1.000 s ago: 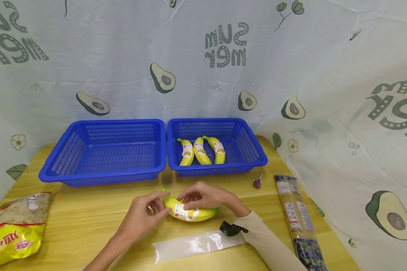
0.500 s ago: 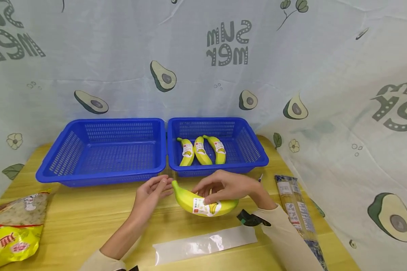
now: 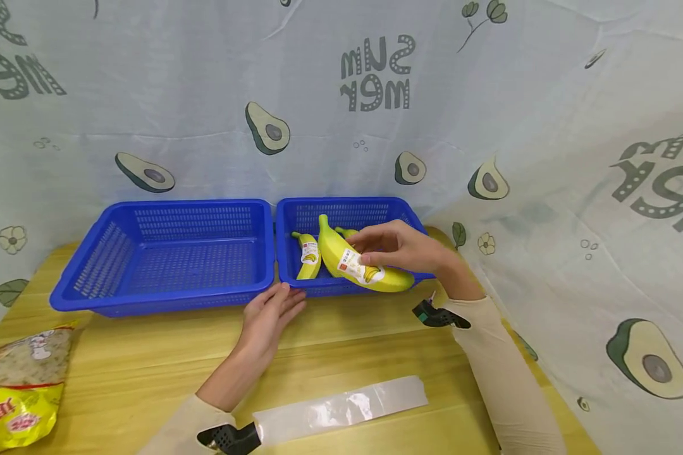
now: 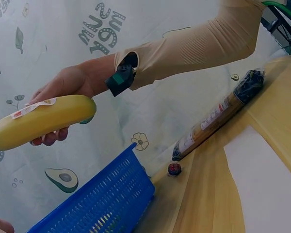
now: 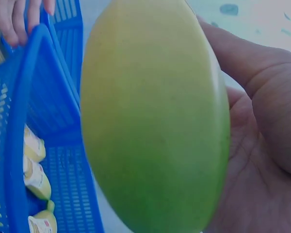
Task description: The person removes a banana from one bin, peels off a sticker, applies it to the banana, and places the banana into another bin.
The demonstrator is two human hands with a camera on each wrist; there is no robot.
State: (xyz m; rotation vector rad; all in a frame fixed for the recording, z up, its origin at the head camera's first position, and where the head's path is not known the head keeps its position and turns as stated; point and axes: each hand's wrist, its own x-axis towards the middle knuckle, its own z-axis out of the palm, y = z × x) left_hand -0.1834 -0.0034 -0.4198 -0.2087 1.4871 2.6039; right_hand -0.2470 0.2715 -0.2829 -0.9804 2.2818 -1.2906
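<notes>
My right hand (image 3: 406,249) grips a yellow banana (image 3: 344,256) with a white label, thumb on the near side. It is held tilted above the front of the right blue basket (image 3: 341,289), its stem pointing up and left. In the right wrist view, the greenish end of the banana (image 5: 155,116) fills the middle. Inside that basket lie labelled bananas (image 3: 308,256), partly hidden in the head view by the held one. My left hand (image 3: 267,316) has its fingers extended at the basket's front left corner, apparently touching the rim.
A second blue basket (image 3: 165,299) stands close on the left. A clear plastic strip (image 3: 341,409) lies on the wooden table. At far left is a yellow snack bag (image 3: 19,385). To the right lie a lollipop (image 4: 174,169) and a long pack of noodles (image 4: 216,119).
My right hand has lifted the banana off the table and carried it forward and right over the right basket. My left hand has let go of it and moved forward to the basket's front corner.
</notes>
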